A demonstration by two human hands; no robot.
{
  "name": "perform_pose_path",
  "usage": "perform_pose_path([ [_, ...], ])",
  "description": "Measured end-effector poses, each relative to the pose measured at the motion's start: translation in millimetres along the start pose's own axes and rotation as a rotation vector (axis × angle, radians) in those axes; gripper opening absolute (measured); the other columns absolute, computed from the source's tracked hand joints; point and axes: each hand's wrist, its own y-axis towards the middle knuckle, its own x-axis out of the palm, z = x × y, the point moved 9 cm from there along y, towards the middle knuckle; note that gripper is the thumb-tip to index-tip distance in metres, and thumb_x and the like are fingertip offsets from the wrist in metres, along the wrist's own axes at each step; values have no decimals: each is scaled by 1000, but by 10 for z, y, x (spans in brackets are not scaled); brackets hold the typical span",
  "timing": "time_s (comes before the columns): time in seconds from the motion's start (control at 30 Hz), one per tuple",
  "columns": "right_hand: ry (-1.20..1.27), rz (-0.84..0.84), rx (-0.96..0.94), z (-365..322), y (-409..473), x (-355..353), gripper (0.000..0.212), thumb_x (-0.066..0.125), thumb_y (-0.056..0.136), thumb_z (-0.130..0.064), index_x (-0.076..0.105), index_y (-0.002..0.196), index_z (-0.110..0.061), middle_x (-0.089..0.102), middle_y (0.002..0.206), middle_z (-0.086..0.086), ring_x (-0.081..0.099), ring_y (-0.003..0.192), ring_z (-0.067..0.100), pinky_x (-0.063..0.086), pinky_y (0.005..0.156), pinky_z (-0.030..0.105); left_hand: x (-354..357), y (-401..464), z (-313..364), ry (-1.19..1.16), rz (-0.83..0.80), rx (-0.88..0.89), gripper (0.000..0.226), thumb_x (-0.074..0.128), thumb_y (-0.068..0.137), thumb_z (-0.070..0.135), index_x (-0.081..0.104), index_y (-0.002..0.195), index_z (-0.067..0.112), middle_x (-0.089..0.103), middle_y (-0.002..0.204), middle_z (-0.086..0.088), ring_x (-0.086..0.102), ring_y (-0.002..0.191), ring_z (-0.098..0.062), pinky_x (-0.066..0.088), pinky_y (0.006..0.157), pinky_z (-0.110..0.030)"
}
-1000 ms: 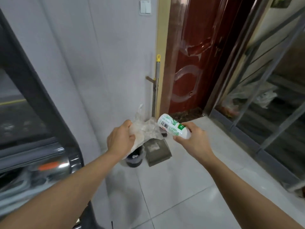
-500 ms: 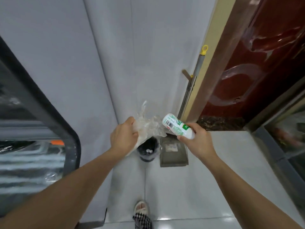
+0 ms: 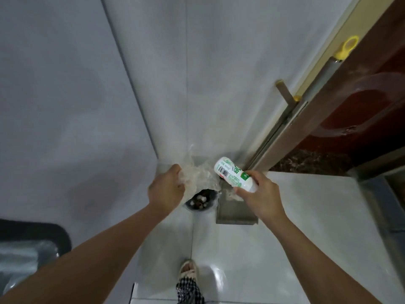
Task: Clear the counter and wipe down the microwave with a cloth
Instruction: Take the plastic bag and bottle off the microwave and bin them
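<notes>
You stand over the small bin (image 3: 200,201) at centre frame, counter-clearing stage by my read. Your left hand (image 3: 166,189) grips one crumpled clear plastic wrap (image 3: 198,175); your right hand (image 3: 258,194) curls round one white-and-green bottle (image 3: 233,174), both above the bin. One dustpan (image 3: 235,212) sits beside it. Nothing dropped yet; microwave and cloth out of view, wiping likely all ahead.
</notes>
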Motion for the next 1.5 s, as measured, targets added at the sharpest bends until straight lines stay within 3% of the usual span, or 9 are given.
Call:
perform_pose_path([
  [0.27, -37, -54, 44, 439, 661, 563, 52, 81, 69, -26, 59, 116, -20, 66, 112, 0, 62, 96, 15, 56, 79, 38, 843, 546, -327, 93, -94, -99, 10, 49, 88, 18, 41, 88, 24, 45, 65, 3, 43, 56, -20, 35, 54, -29],
  [0.47, -53, -101, 80, 1033, 1117, 1088, 51, 80, 70, -30, 59, 115, -19, 66, 111, 1, 63, 96, 18, 55, 79, 43, 1646, 848, -523, 99, -119, -92, 12, 50, 87, 13, 48, 98, 18, 54, 75, -2, 54, 68, -25, 39, 58, -30],
  [0.73, -95, -192, 73, 1987, 1618, 1866, 49, 78, 73, -29, 59, 116, -16, 68, 108, 2, 64, 91, 15, 56, 75, 30, 2948, 1266, -839, 166, -189, -83, 20, 50, 86, 9, 48, 103, 18, 56, 77, -3, 62, 74, -28, 43, 59, -31],
  [0.87, -69, -219, 42, 2400, 1789, 2241, 45, 76, 75, -24, 58, 114, -13, 66, 110, 1, 60, 88, 7, 48, 63, 10, 3543, 1482, -1028, 206, -192, -74, 32, 51, 84, 9, 48, 113, 20, 63, 86, -5, 63, 80, -28, 38, 60, -30],
  [0.93, -110, -217, -1, 2564, 1855, 2411, 45, 77, 75, -24, 59, 114, -9, 66, 111, 3, 56, 86, 5, 46, 60, 7, 3840, 1581, -1119, 213, -197, -77, 37, 52, 84, 10, 47, 120, 21, 64, 90, -6, 64, 82, -28, 39, 60, -30],
  [1.1, -77, -250, 62, 3014, 2026, 2783, 49, 77, 74, -27, 57, 116, -15, 64, 111, -1, 59, 90, 8, 57, 74, 29, 4488, 1797, -1246, 180, -166, -71, 47, 54, 85, 12, 46, 130, 25, 66, 101, -5, 64, 90, -29, 45, 65, -34],
  [1.33, -20, -256, 113, 3437, 2199, 3179, 50, 78, 74, -24, 56, 118, -14, 63, 109, -1, 61, 95, 14, 57, 78, 37, 5151, 1979, -1402, 126, -195, -41, 50, 53, 84, 15, 42, 132, 24, 68, 88, -7, 65, 81, -33, 47, 59, -36],
  [1.5, 5, -227, 79, 3549, 2234, 3410, 47, 79, 72, -21, 60, 114, -14, 65, 103, -3, 62, 90, 11, 57, 76, 35, 5474, 2032, -1549, 83, -224, -73, 45, 55, 81, 21, 45, 125, 18, 67, 97, -12, 64, 89, -38, 45, 63, -37],
])
